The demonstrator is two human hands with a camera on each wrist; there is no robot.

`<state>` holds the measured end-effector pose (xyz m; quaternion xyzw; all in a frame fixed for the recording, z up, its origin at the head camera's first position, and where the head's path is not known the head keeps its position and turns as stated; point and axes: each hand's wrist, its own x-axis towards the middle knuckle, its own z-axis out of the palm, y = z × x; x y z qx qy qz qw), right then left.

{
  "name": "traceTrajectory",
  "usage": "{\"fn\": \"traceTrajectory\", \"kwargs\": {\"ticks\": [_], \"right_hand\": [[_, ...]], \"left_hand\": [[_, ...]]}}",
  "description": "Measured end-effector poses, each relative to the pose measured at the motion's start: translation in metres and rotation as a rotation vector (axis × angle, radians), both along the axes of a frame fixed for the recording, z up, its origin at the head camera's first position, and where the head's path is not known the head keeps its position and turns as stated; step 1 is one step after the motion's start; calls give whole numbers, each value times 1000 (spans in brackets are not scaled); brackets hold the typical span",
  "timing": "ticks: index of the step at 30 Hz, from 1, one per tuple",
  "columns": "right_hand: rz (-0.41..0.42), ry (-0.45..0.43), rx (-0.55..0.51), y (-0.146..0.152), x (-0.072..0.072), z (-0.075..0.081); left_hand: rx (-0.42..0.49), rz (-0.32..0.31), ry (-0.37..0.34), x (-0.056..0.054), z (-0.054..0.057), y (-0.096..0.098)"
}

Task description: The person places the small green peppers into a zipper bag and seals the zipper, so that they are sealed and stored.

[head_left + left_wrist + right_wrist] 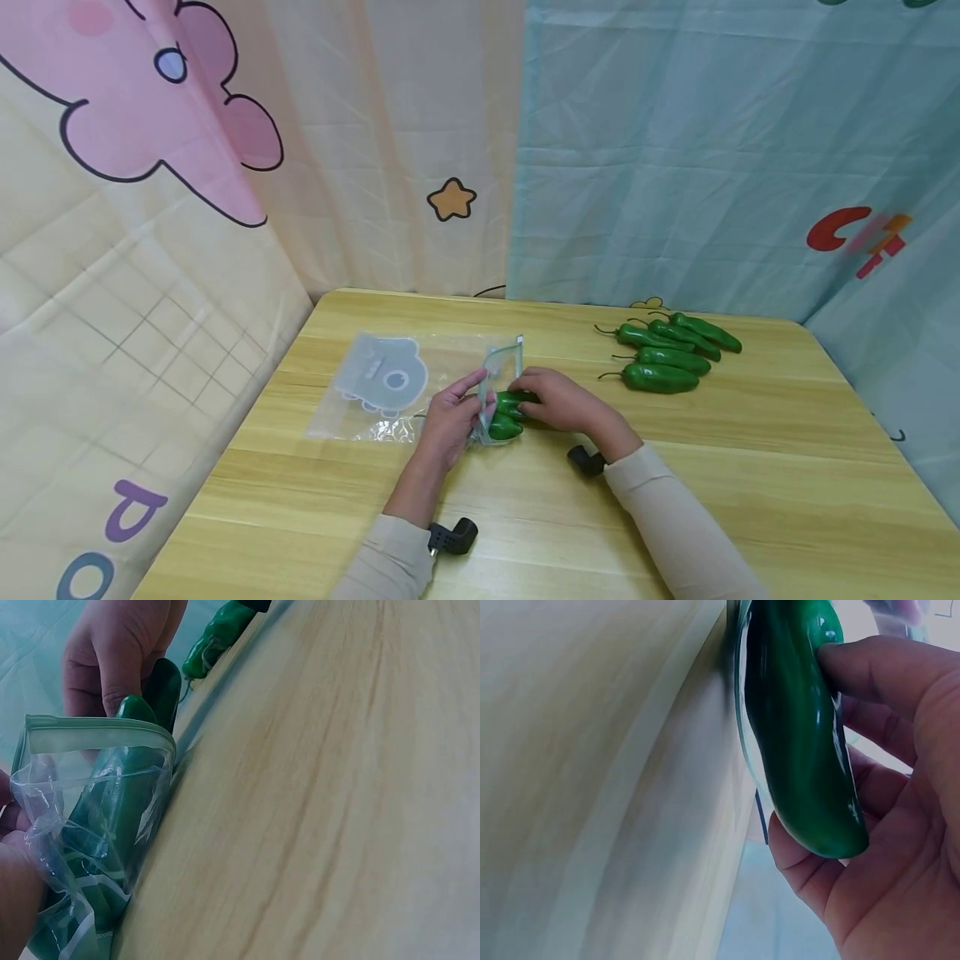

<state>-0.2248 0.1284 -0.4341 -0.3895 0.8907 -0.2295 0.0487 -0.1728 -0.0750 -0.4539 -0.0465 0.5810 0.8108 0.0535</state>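
Observation:
A clear zip bag [461, 350] with a grey-blue cartoon print lies on the table, its mouth facing right. My left hand [446, 423] holds the bag's near side by the opening, thumb and fingers on the plastic. With my right hand [561, 400] I grip a green pepper [799, 742] partway through the mouth, thumb on one side and fingers on the other. Another green pepper [505, 428] lies beside it at the opening. In the left wrist view, the zip rim [97, 735] stands up around the peppers. My left hand is mostly cut off there.
Several green peppers [660, 378] lie in a loose group at the table's back right, stems pointing left. The wooden table [765, 467] meets printed curtains [637, 167] at the back and sides. A black wrist camera [456, 537] sits on my left wrist, another [585, 461] on my right.

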Motion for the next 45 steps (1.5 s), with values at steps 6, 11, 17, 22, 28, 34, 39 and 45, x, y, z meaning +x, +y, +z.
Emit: {"fn": "traceTrajectory", "kwargs": {"ticks": [6,11,17,22,28,34,39,45], "right_hand": [[-5,3,-7,-6,-1,-2],[3,7,-18,-9,-3,-4],[-4,-1,-27,-14,-4,-6],[-1,-16,-50,-19,-4,-6],[-4,-24,-48,-20,-5,-7],[-36,-47,-43,-13,-5,-7],[-48,-40,-27,-5,-3,-6],[-60,-54,-28,6,1,-2]], "left_hand": [[9,0,3,0,0,1],[13,6,1,-1,-1,1],[21,6,10,-1,0,2],[18,8,19,-1,-1,1],[13,7,15,-1,-2,2],[-2,0,16,0,-2,1],[-17,-13,20,0,-2,0],[-15,-9,21,1,-2,0]]}}
